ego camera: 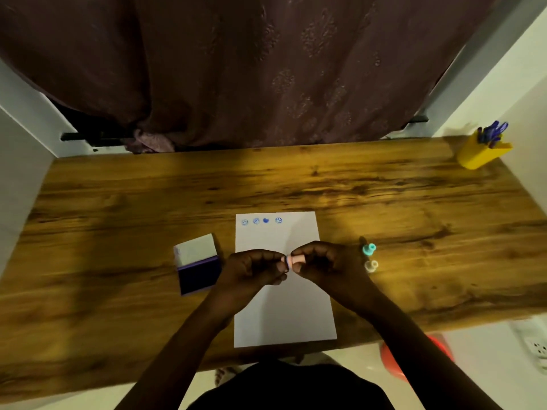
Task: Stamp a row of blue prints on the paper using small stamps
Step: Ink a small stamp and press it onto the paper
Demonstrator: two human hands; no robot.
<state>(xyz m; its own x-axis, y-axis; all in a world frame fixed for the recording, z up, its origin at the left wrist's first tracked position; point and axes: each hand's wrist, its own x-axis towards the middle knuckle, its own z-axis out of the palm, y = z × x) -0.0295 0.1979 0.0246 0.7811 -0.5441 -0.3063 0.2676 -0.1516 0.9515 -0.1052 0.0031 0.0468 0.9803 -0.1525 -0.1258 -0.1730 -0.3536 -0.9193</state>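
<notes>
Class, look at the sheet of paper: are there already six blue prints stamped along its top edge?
No. Only four blue prints sit in a row along the top of the white paper.

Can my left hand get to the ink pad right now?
Probably yes, once free. The open ink pad lies just left of the left hand with bare table between, but both hands are now pinching the pink stamp.
</notes>
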